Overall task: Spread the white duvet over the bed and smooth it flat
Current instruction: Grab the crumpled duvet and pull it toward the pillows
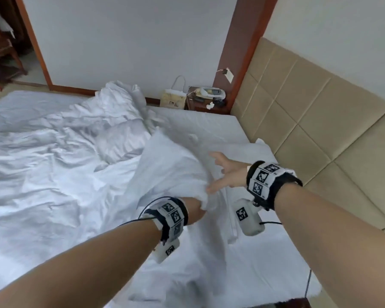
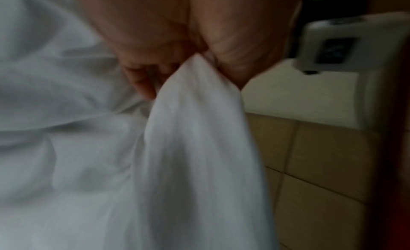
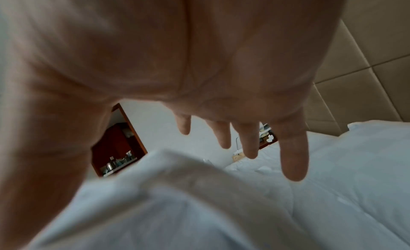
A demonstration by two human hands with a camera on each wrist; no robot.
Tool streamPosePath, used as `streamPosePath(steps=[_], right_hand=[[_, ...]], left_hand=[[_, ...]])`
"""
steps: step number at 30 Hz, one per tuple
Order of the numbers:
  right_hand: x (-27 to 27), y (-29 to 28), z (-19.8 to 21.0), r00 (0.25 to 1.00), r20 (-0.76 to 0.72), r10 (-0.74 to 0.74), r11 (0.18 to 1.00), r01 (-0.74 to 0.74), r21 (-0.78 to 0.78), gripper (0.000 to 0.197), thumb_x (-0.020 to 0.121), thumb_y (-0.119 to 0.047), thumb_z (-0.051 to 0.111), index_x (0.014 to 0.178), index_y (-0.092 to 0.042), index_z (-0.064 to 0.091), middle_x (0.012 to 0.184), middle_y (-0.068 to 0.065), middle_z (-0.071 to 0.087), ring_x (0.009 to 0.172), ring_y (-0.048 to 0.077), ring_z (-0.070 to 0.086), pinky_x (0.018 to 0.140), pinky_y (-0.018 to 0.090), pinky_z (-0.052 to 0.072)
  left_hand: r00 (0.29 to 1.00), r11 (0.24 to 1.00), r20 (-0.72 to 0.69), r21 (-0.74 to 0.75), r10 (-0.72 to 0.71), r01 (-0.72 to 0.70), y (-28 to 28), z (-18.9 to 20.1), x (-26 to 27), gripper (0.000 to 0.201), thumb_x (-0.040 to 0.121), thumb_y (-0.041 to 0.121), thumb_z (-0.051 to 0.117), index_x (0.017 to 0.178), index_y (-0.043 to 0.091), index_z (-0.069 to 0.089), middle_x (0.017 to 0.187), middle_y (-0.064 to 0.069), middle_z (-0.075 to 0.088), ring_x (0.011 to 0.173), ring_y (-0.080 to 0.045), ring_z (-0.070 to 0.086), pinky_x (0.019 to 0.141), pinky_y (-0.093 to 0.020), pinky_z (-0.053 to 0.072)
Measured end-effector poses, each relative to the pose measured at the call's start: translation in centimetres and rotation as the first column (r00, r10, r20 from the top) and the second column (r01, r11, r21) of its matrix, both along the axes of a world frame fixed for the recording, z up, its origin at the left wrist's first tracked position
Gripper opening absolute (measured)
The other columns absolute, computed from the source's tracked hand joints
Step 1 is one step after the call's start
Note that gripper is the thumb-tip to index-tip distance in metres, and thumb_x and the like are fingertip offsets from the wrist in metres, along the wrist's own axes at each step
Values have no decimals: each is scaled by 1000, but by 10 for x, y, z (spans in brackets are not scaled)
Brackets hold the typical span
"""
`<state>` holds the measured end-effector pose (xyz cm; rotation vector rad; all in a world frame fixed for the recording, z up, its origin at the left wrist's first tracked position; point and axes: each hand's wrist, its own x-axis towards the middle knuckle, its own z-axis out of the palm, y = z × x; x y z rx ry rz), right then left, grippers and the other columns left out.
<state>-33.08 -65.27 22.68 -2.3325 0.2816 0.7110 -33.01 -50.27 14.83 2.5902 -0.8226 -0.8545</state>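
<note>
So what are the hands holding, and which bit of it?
The left hand grips the white duvet by a bunched fold at its raised edge. The right hand is spread open beside it, holding nothing.

Left hand [image 1: 197, 211] grips a raised fold of the white duvet [image 1: 171, 165], and this lifted fold blocks passage straight ahead of the grip. Right of the grip lies flat bedding, passable for the spread right hand [image 1: 226, 172], until the padded headboard [image 1: 320, 121] walls it off. Left of the grip, crumpled duvet humps low; beyond it, a nightstand [image 1: 206, 102] and bag [image 1: 173, 97].
</note>
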Motion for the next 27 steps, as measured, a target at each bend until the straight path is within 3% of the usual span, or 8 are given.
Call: streamPosePath(steps=[3,6,11,15,18,21,24,27], right_hand=[[-2,8,-17,999,-27,18,998,-16,63,112,54,-32,83,139,-50,13,130,0,50,115,25,55,93,50,53],[9,12,-28,996,34,-87,994,84,64,86,58,-26,74,132,-38,32,110,0,60,100,23,60,85,42,55],[31,18,-55,992,127,-5,963,39,-267,14,84,-14,58,96,-10,63,94,10,66,91,25,62,66,26,47],[13,-35,-69,974,128,-189,921,221,-322,30,89,-13,50,59,-15,47,72,0,54,78,20,52,60,25,40],[-27,-111,-64,882,174,-439,828,472,-304,28,90,-12,49,62,-15,48,78,2,57,81,19,52,70,23,40],[-84,-180,-44,784,184,-592,728,619,-295,26,95,-11,42,104,-1,63,114,15,64,93,23,57,76,27,44],[-147,-242,-34,689,208,-694,666,724,-179,27,96,-8,41,115,-2,60,121,17,60,102,24,57,73,25,42],[-219,-301,-38,603,238,-761,601,794,-90,31,93,-3,44,66,-19,49,77,5,55,67,16,46,56,20,37]], left_hand=[[985,987,101,98,-138,128,-5,6,-2,31,100,33,33,105,14,57,125,-13,60,118,-28,55,95,-33,41],[965,967,129,-84,-228,239,-2,-9,12,24,95,30,42,107,15,57,107,-8,67,89,-25,61,72,-27,42],[919,905,91,-163,-383,394,-3,-47,25,63,76,72,40,117,28,56,109,11,66,96,-13,63,90,-32,52],[960,949,64,-146,-273,280,-26,-58,31,95,51,96,25,115,33,56,125,13,59,114,-12,58,101,-27,43],[985,980,-75,-107,158,-165,-64,-75,54,107,56,90,50,143,29,37,144,-1,46,128,-27,50,108,-39,41],[905,930,-292,-108,308,-351,-129,-70,48,101,64,71,68,145,32,23,144,-5,40,122,-37,52,90,-53,52],[960,964,-203,-144,193,-225,-235,-52,7,52,90,37,57,137,25,41,135,-2,51,118,-29,53,98,-37,43],[976,975,-65,-89,-207,201,-349,-51,-52,49,91,22,61,135,6,48,137,-14,52,126,-30,50,101,-33,40]])
